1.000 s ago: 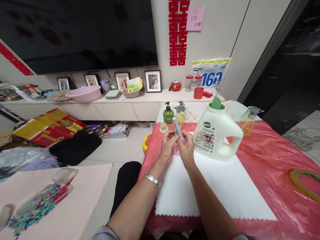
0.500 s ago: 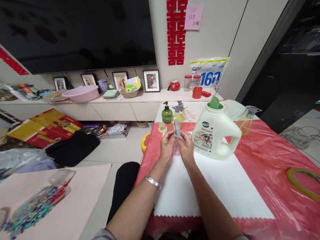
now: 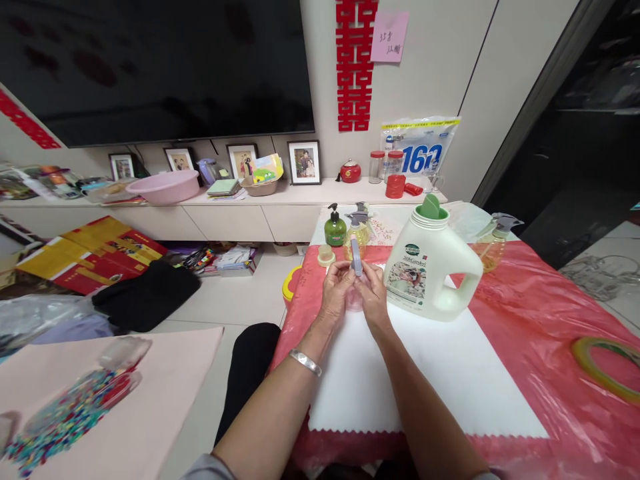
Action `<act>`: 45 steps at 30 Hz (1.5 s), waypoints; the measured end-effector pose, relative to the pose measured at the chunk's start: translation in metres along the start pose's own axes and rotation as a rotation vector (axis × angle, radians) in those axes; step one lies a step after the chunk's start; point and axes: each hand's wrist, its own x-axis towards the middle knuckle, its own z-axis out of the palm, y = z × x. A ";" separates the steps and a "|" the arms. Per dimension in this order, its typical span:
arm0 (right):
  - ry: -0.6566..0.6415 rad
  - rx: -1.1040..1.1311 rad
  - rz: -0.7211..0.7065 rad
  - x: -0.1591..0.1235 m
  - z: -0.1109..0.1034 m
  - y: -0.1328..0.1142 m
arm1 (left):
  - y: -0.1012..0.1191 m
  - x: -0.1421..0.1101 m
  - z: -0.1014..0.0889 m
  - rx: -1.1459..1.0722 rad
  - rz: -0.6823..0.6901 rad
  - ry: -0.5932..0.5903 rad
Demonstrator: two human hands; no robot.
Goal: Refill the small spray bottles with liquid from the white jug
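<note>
A small spray bottle (image 3: 354, 304) with a see-through pinkish body stands upright on the white sheet (image 3: 430, 380). My left hand (image 3: 335, 291) grips its neck from the left, and my right hand (image 3: 374, 295) closes round the same spot from the right. Between my fingertips the grey trigger head (image 3: 356, 257) sticks up; the collar beneath it is hidden by my fingers. Just right of my hands is a big pale green detergent jug (image 3: 433, 267) with a green spout and no cap on it. A cream cap (image 3: 327, 255) lies to the left, beyond my left hand.
Behind my hands stand a green pump bottle (image 3: 335, 230) and yellowish spray bottles (image 3: 355, 239). Another spray bottle (image 3: 494, 247) is behind the jug. A tape roll (image 3: 590, 360) lies on the red table cover (image 3: 540, 333). Colourful beads (image 3: 65, 420) cover part of the left table.
The grey trigger head has turned a little between my fingers and now points more straight away from me. Both hands stay at the bottle's neck, with the fingers slightly shifted.
</note>
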 end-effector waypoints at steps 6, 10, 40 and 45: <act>-0.019 0.006 0.014 0.005 -0.002 0.003 | -0.006 0.002 0.000 0.019 0.019 0.030; 0.039 0.008 0.001 0.004 0.003 0.005 | -0.008 0.002 0.001 0.039 0.026 0.051; -0.056 -0.251 -0.088 -0.008 0.001 -0.005 | -0.009 -0.030 -0.033 0.109 -0.129 0.075; -0.117 -0.355 -0.066 -0.010 -0.001 -0.011 | -0.004 -0.047 -0.042 0.197 -0.209 0.085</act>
